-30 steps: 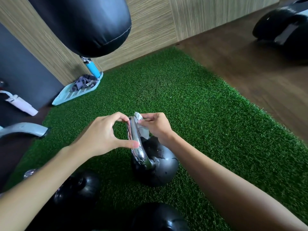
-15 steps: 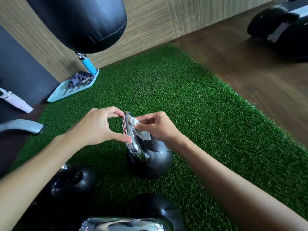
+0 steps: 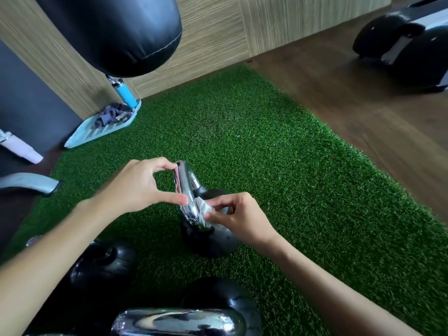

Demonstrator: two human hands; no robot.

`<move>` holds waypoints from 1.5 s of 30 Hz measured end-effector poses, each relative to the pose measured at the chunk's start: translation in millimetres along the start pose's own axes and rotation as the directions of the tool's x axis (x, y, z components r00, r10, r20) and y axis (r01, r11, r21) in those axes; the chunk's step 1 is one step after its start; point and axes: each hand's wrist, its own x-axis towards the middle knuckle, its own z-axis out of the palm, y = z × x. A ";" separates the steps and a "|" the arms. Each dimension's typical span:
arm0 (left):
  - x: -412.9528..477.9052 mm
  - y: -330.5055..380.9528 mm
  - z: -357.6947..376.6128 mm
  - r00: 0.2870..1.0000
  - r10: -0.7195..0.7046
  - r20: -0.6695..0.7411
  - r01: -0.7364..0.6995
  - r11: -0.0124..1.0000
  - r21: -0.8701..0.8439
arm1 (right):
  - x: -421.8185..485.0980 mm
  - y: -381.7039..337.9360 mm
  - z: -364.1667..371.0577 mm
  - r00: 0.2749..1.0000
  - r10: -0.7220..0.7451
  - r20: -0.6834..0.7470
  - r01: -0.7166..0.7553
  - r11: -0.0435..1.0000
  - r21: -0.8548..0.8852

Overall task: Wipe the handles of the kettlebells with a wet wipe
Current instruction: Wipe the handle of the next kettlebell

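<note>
Head view, left grip [image 3: 135, 187] pinching handle [image 3: 188, 180] top, right grip [image 3: 240, 218] pinching wet wipe [image 3: 203, 210] below

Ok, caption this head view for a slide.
Left hand steadies chrome kettlebell handle; right hand pinches wet wipe against it.

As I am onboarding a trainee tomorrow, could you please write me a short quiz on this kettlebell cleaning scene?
1. True or false: the left hand holds the wet wipe.
2. The kettlebell being wiped stands on: A) wooden floor, B) green turf, C) a bench.
3. Which part of the handle does the right hand wipe?
Key: 1 false; 2 B; 3 the lower end, near the ball.
</note>
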 end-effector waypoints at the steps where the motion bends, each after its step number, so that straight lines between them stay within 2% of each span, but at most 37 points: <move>1: -3.2 0.9 -0.3 1.000 -0.024 0.019 0.024 1.000 -0.003 | -3.3 3.8 0.2 1.000 0.012 0.010 -0.012 1.000 -0.011; 4: -11.3 6.0 3.2 0.995 -0.062 0.081 0.060 0.998 0.037 | -6.8 13.7 -1.6 0.994 0.088 0.067 -0.086 0.996 -0.022; 6: -13.2 7.4 8.1 0.995 -0.067 0.071 0.061 0.995 0.084 | -2.1 13.5 -3.6 0.991 0.104 0.083 -0.102 0.995 -0.020; 10: -9.5 6.3 10.2 0.997 -0.071 0.011 0.070 0.997 0.040 | 2.1 17.4 -1.5 0.990 0.116 0.076 -0.118 0.993 0.022; 15: -0.9 2.3 3.1 0.997 -0.063 0.033 0.061 0.997 0.052 | 0.4 23.9 7.8 0.990 0.120 0.074 -0.129 0.983 0.129; 20: 13.8 -6.3 -11.0 0.990 0.002 0.139 -0.016 0.995 0.100 | 3.3 16.6 27.6 0.997 0.073 0.031 -0.073 0.997 0.004; 24: 16.1 -12.5 -23.9 0.966 0.074 0.248 -0.116 0.980 0.161 | 3.8 9.7 59.4 0.998 0.062 -0.006 -0.062 0.998 0.002; 26: 12.8 -14.5 -26.7 0.952 0.089 0.293 -0.153 0.967 0.204 | 8.1 5.4 65.2 0.997 0.071 0.024 -0.071 0.997 -0.018; 29: 9.6 -21.4 -22.2 0.938 0.103 0.332 -0.180 0.961 0.210 | 22.6 1.0 55.7 0.994 0.069 0.090 -0.056 0.988 -0.141; 30: 8.8 -23.2 -20.5 0.938 0.110 0.328 -0.183 0.962 0.202 | 27.0 0.0 52.1 0.995 0.078 0.059 -0.071 0.991 -0.114; 32: 8.8 -24.4 -19.9 0.942 0.105 0.317 -0.176 0.963 0.204 | 32.7 -1.3 51.5 0.982 0.180 -0.055 -0.172 0.978 0.120; 33: 8.7 -24.1 -20.7 0.946 0.099 0.308 -0.169 0.964 0.208 | 34.1 -3.3 53.8 0.967 0.245 -0.070 -0.225 0.951 0.211; 34: 9.9 -25.2 -20.2 0.948 0.095 0.303 -0.164 0.963 0.213 | 34.1 -3.6 57.9 0.961 0.271 -0.060 -0.252 0.942 0.223; 35: 9.5 -25.5 -19.8 0.947 0.094 0.306 -0.164 0.964 0.211 | 34.0 -1.6 62.8 0.969 0.244 -0.031 -0.238 0.962 0.130; 37: 9.5 -28.4 -18.6 0.947 0.097 0.306 -0.169 0.962 0.217 | 33.3 -0.3 67.4 0.991 0.090 0.101 -0.072 0.983 -0.170; 38: 9.3 -29.7 -17.9 0.946 0.100 0.308 -0.172 0.961 0.215 | 34.7 -2.4 64.5 0.981 0.029 0.191 0.030 0.953 -0.300; 40: 9.2 -30.6 -16.8 0.949 0.104 0.298 -0.171 0.963 0.210 | 42.6 -4.7 52.8 0.926 -0.042 0.375 0.222 0.864 -0.452; 42: 8.9 -29.0 -17.7 0.952 0.107 0.288 -0.171 0.963 0.208 | 49.5 -9.7 39.9 0.870 -0.097 0.483 0.354 0.805 -0.476; 45: 7.7 -26.9 -17.3 0.954 0.109 0.279 -0.173 0.961 0.217 | 55.7 -9.1 30.3 0.853 -0.084 0.515 0.330 0.852 -0.407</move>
